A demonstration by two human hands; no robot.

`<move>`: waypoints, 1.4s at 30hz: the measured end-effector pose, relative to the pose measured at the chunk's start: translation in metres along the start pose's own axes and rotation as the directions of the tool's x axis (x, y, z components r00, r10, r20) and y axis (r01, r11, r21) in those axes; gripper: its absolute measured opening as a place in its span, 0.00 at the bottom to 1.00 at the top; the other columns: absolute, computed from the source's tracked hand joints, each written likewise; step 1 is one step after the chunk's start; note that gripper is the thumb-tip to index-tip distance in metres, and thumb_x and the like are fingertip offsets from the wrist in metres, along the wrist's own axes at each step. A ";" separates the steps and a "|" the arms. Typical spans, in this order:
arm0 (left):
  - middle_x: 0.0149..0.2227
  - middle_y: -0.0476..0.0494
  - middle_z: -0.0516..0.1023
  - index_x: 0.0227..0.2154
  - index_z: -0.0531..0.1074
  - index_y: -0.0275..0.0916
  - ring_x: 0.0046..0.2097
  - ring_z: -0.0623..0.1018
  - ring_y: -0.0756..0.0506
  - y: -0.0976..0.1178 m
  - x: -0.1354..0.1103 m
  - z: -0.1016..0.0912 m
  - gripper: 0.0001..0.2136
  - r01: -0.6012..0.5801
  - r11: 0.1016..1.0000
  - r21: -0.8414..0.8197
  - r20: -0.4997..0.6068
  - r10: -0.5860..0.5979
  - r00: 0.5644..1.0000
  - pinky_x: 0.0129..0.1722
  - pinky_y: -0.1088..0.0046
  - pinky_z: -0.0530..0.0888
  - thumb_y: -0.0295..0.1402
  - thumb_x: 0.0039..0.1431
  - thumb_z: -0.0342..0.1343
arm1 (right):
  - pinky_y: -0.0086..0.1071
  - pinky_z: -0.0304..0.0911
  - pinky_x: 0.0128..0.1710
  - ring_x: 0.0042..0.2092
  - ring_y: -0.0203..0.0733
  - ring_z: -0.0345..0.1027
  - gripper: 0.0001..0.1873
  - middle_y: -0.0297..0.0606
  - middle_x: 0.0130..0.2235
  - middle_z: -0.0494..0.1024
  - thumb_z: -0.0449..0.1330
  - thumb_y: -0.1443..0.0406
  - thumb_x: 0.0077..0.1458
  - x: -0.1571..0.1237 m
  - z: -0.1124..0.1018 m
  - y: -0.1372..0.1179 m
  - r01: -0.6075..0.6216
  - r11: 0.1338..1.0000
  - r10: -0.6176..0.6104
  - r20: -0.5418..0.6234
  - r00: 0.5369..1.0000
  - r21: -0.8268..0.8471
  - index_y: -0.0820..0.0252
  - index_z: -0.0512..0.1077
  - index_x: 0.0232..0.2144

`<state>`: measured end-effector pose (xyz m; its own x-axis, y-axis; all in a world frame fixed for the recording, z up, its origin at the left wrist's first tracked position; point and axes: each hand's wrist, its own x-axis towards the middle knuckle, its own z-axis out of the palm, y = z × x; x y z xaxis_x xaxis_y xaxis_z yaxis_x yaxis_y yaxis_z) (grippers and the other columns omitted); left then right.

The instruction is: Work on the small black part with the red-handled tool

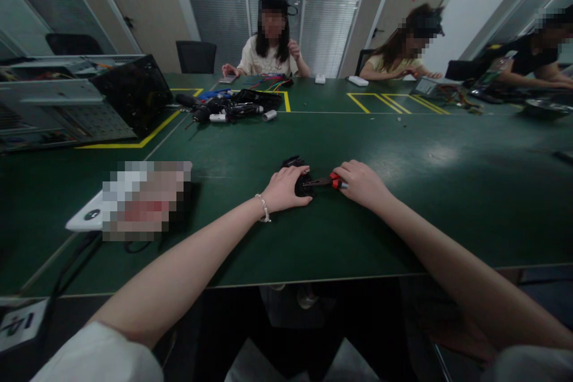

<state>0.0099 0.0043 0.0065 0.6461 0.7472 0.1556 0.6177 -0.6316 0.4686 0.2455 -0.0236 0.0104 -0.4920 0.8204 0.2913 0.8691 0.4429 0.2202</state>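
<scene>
Seen nr middle of front edge of green flat-topped bench [349, 239]: small black irregular part [305, 186], exact type unclear, held in L hand [284, 189], thumb and fingers moderately wide around it. Noted R hand [362, 184] just beside, fingers closed narrow on red-and-black-handled, dark metal long-nose pliers [321, 182], tips reaching to part; cannot tell if clamped. Also logged, toward front L corner: white flat rounded device [83, 219], partly masked, w/ dark cable [74, 259] running over front edge. Further back, along L edge: opened grey metal computer case [58, 110]. R of case: black drill-like tool [202, 113] w/ slim bit, plus white short cylinder [270, 115]. At far edge, approx. mid: seated co-worker in pale top [268, 62]. Toward far R corner: silver metal box w/ wires [432, 86].
</scene>
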 end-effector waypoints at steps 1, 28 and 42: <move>0.56 0.41 0.66 0.57 0.58 0.41 0.57 0.65 0.37 0.000 0.000 0.000 0.33 0.001 1.000 -0.001 0.002 -0.001 1.000 0.56 0.55 0.63 0.44 0.48 0.59 | 0.36 0.57 0.39 0.39 0.47 0.62 0.13 0.48 0.36 0.73 0.55 0.69 0.50 0.000 0.001 0.001 0.009 1.000 -0.009 -0.006 1.000 0.008 0.68 0.73 0.38; 0.55 0.40 0.67 0.57 0.57 0.40 0.57 0.65 0.36 0.003 -0.001 -0.003 0.34 0.013 1.000 -0.003 0.018 -0.013 1.000 0.56 0.54 0.63 0.43 0.47 0.59 | 0.35 0.54 0.35 0.37 0.46 0.63 0.14 0.46 0.37 0.74 0.55 0.67 0.50 -0.001 -0.001 -0.001 -0.017 0.999 0.017 0.019 1.000 -0.029 0.66 0.72 0.40; 0.56 0.41 0.66 0.57 0.57 0.42 0.57 0.65 0.36 0.001 -0.001 -0.001 0.34 0.002 1.000 -0.001 0.004 -0.002 1.000 0.55 0.55 0.63 0.46 0.48 0.58 | 0.35 0.55 0.35 0.37 0.45 0.64 0.14 0.45 0.37 0.74 0.55 0.68 0.50 -0.002 0.000 -0.001 -0.033 0.999 0.034 0.020 0.999 -0.010 0.63 0.71 0.40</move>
<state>0.0097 0.0035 0.0073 0.6468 0.7477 0.1507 0.6187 -0.6298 0.4697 0.2456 -0.0255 0.0098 -0.4614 0.8418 0.2800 0.8844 0.4117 0.2199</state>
